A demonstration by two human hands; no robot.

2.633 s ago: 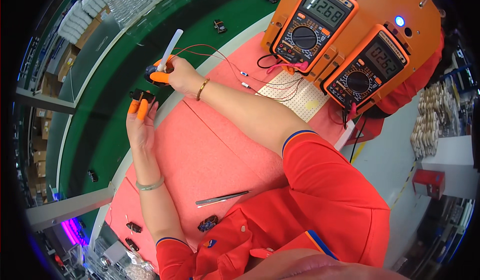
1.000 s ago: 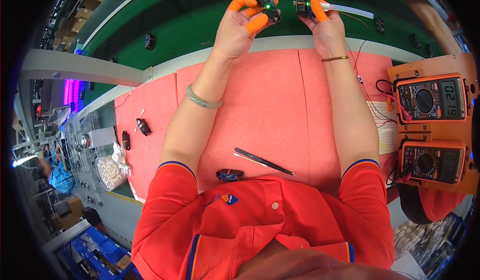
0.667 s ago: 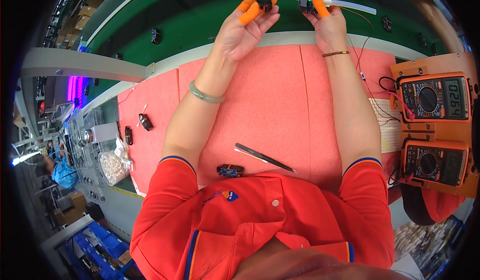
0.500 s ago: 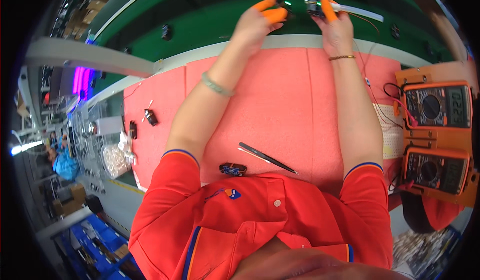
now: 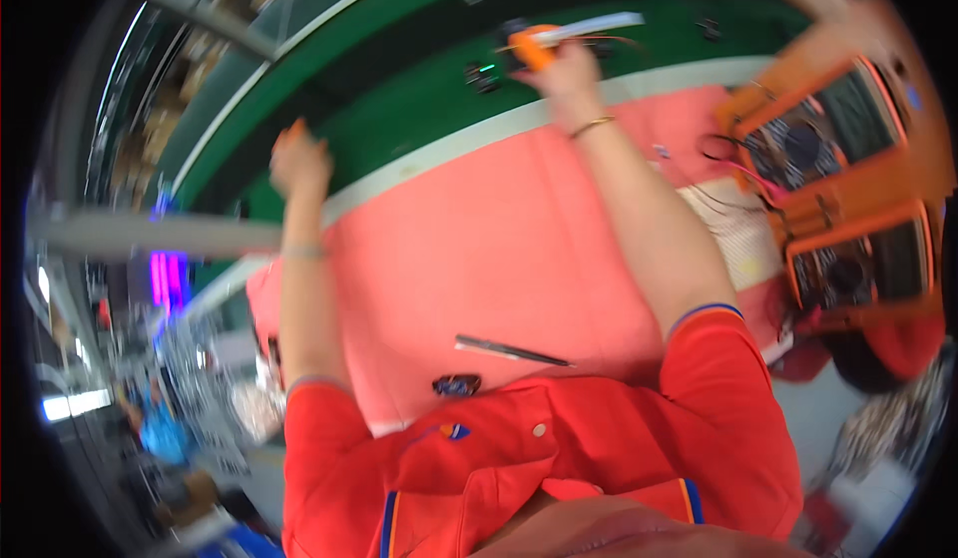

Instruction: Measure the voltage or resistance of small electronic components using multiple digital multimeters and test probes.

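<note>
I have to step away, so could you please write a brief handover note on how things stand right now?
Left hand: raised over the green belt, seemingly empty; blurred.
Right hand: holds a white tool with wires by a small black part on the belt.
On the pink mat: tweezers and another black part.
Two orange meters at right.
Done or left: cannot tell.

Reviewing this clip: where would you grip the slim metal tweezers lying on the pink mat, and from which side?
Grip the tweezers across their wider left end, coming straight down from above. They lie flat on the pink mat, narrowing to a point at the right, with bare mat on both long sides. Neither hand is near them.
</note>
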